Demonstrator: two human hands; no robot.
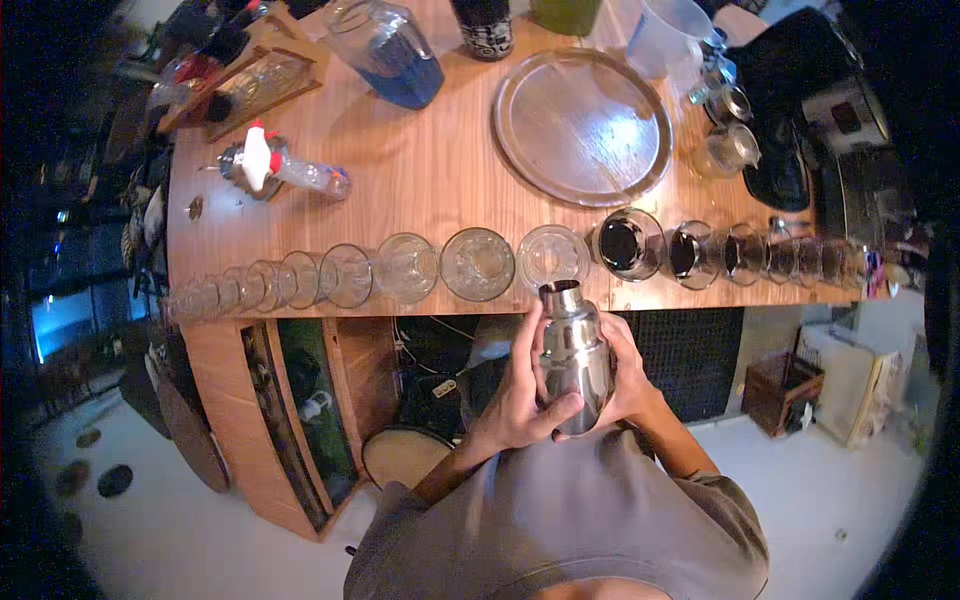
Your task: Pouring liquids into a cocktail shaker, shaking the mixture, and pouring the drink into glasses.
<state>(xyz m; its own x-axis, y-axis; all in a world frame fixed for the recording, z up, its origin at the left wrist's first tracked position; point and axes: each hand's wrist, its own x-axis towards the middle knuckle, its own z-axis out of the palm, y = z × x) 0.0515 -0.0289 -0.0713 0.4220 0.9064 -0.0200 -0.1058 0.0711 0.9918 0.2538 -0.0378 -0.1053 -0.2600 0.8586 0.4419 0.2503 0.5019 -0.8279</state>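
Between my left hand point(534, 382) and my right hand point(626, 367) I hold a metal cocktail shaker point(576, 360), tilted, its narrow neck pointing at the table's front edge. Just beyond the neck stands a clear glass point(553, 256) in a long row along that edge. Right of it, a glass holding dark liquid point(628, 244) heads several more with dark contents. The glasses to the left, such as the nearest one point(478, 264), look to hold no dark liquid. The far ends of the row are too small to make out.
A round metal tray point(583, 127) lies on the wooden table point(420, 150). Behind are a jug with blue liquid point(397, 71), a dark patterned cup point(485, 30) and a translucent plastic pitcher point(664, 37). A spray bottle point(300, 172) lies at left, a small glass pitcher point(729, 150) stands at right.
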